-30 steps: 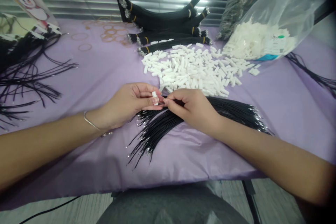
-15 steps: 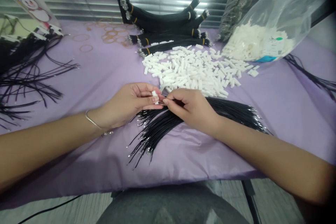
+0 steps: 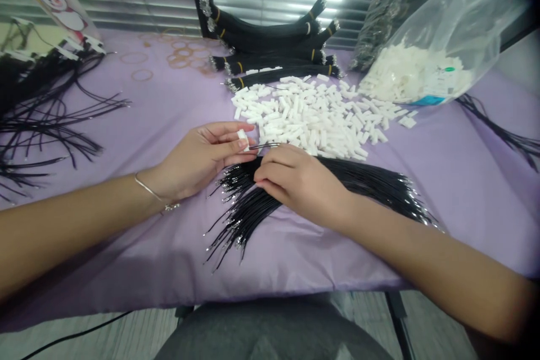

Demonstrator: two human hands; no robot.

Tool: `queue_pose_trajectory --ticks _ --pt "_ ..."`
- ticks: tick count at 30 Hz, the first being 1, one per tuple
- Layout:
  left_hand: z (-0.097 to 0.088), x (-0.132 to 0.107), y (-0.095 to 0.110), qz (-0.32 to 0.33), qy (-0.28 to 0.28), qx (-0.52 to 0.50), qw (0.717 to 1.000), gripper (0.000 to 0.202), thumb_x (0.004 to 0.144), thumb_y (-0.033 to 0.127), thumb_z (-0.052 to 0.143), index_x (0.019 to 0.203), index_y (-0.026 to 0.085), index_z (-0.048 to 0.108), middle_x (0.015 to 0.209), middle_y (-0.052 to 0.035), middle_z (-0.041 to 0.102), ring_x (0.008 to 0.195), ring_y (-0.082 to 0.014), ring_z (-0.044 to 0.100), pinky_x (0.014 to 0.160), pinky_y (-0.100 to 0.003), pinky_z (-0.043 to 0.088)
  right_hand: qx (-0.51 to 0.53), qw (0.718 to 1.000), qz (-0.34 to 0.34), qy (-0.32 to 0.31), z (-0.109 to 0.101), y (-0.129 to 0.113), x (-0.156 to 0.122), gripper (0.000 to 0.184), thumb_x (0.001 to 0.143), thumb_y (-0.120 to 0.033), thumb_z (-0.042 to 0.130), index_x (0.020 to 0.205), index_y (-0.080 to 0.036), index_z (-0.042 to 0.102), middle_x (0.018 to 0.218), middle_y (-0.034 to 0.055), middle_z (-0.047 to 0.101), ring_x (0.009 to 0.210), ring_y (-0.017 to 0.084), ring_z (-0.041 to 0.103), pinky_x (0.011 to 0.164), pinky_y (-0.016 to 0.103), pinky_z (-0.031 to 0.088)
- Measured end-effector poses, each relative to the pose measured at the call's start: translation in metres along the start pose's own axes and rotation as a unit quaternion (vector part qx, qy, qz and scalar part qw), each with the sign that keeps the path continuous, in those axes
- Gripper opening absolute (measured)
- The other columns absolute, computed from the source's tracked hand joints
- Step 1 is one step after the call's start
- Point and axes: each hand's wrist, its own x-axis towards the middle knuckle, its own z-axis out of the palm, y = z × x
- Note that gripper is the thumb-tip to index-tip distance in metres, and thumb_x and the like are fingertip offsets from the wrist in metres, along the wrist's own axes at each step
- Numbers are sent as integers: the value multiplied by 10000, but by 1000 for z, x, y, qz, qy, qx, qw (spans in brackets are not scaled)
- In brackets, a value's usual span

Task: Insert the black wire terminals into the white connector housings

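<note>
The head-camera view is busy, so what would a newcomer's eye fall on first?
A heap of small white plastic connector housings fills the middle of the lilac table, with more in a clear bag at back right. Below it, the right hand rests on a fan of black wires, and the left hand holds one housing.

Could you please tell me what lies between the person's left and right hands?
In the head view, a thin wire crosses the gap, running from the right hand toward the white connector held by the left hand; the black wire bundle lies below.
</note>
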Motion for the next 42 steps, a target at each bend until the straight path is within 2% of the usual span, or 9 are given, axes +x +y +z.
queue_pose_trajectory --ticks 6,11,14,17,20,23,26,31,42 --pt "1 0 1 -13 2 16 1000 270 725 124 710 991 166 686 843 -42 703 791 -138 666 757 -230 553 77 991 88 -57 7 2 6 81 821 -134 577 808 -103 650 809 70 579 808 163 517 800 293 412" --pt "1 1 2 -12 -2 9 1000 245 726 116 707 967 160 689 831 -46 706 780 -139 666 721 -221 555 40 989 126 -72 9 -5 6 104 851 -134 517 809 -108 609 868 86 545 870 187 470 870 340 376" --pt "1 2 3 -24 -4 9 1000 257 716 119 716 968 155 687 838 -58 707 787 -148 663 720 -225 551 58 990 117 -55 8 -7 4 110 877 -129 462 829 -106 559 887 89 546 878 179 465 872 331 380" --pt "2 1 4 -33 0 6 999 234 709 121 721 939 157 693 832 -48 703 780 -133 654 719 -208 543 118 986 110 -30 3 -6 2 76 870 -119 462 849 -115 535 841 57 574 800 143 501 785 277 421" --pt "3 0 4 -30 -1 4 1000 182 711 120 718 887 156 694 819 -32 695 780 -116 645 723 -185 532 156 983 92 16 -1 -4 0 77 844 -107 496 888 -115 559 850 49 609 781 120 539 737 239 439" --pt "3 0 4 -29 -12 3 1000 173 705 122 722 872 150 688 815 -30 689 768 -116 641 708 -185 531 203 975 67 53 -3 -4 -2 94 840 -104 503 865 -117 594 884 61 623 820 110 563 771 229 446" --pt "3 0 4 -31 -18 -7 999 169 687 115 733 846 144 685 780 -22 682 728 -112 638 694 -188 533 235 965 87 80 -4 -4 -3 99 848 -120 501 844 -128 600 848 39 623 785 95 567 752 216 449" --pt "2 -1 5 -41 -15 19 999 179 691 117 728 863 145 686 821 -27 689 752 -118 644 727 -212 540 179 957 199 110 -6 -1 -3 85 792 -97 512 747 -132 575 643 -31 544 554 55 462 539 173 376" --pt "1 -1 4 -39 -36 49 997 183 680 123 740 856 147 696 791 -28 699 692 -115 656 699 -203 538 140 964 197 108 1 6 -2 67 738 -105 551 684 -130 585 605 -33 532 541 58 457 545 181 346"
